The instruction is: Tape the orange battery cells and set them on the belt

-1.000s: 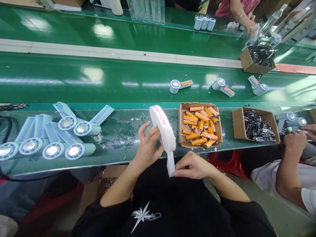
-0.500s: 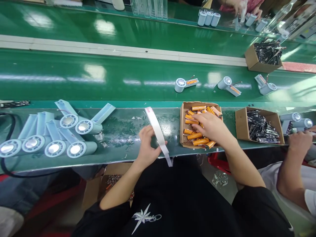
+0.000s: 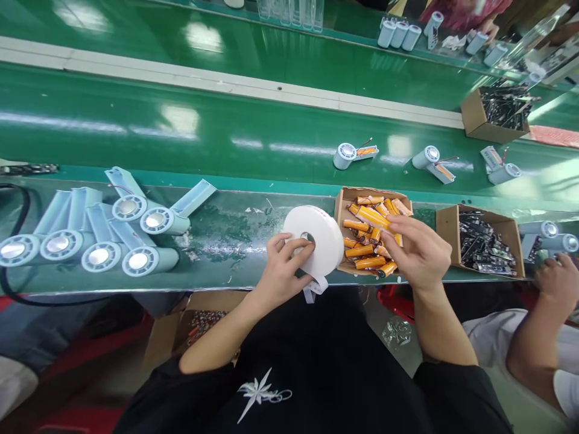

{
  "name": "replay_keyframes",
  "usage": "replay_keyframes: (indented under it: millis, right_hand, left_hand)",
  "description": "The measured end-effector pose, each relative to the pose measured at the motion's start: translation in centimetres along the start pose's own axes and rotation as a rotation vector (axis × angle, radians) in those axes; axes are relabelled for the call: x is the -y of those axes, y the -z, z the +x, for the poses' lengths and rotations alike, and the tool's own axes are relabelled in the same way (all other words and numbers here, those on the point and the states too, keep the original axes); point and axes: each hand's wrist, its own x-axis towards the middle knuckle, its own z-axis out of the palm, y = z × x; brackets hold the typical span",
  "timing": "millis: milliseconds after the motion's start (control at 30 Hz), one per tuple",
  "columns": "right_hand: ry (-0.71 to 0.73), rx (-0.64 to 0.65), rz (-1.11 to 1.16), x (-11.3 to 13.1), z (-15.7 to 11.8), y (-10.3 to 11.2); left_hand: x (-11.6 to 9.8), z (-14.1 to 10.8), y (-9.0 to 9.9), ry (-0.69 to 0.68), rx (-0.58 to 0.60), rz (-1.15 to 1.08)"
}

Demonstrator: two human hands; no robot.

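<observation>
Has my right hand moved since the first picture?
Yes, rightward: your right hand went from the near side of the brown cardboard box of orange cylinders to its right edge.

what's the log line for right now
left hand: holds white tape roll | right hand: at orange cylinders in cardboard box, grip unclear

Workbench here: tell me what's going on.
The left hand holds a roll of white tape, its loose end hanging down. The right hand holds an orange battery at the cardboard box of similar batteries. Pale blue parts lie on the bench to the left.
</observation>
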Motion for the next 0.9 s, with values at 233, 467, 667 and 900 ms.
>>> replay_keyframes:
  millis: [233, 467, 667, 900]
  right_hand:
    - [0.140, -0.109, -0.158, 2.5, -2.1, -0.5]
    - [0.101, -0.044, 0.075, 3.0, -4.7, -2.5]
    - [-0.554, 0.107, 0.719, 2.8, -5.4, -2.1]
    - [-0.765, 0.351, 0.761, 1.1, -1.5, -0.1]
  left_hand:
    - [-1.2, 0.6, 0.0, -0.018, 0.082, 0.047]
    - [-1.3, 1.0, 1.0, -0.066, 0.131, 0.091]
    - [-0.2, 1.6, 2.7, -0.159, 0.091, 0.151]
    - [-0.1, 3.2, 4.1, -0.173, 0.152, 0.238]
